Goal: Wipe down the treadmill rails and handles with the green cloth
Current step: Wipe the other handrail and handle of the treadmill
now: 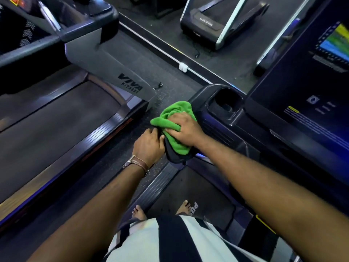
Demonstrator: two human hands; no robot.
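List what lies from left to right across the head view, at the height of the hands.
Neighbouring treadmill belt, left hand, green cloth, cup holder, console screen.

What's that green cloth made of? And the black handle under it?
The green cloth looks like soft microfibre or terry: fuzzy, matte, bunched in folds. The black handle looks like hard moulded plastic, smooth with a slight sheen; a rubber coating can't be ruled out.
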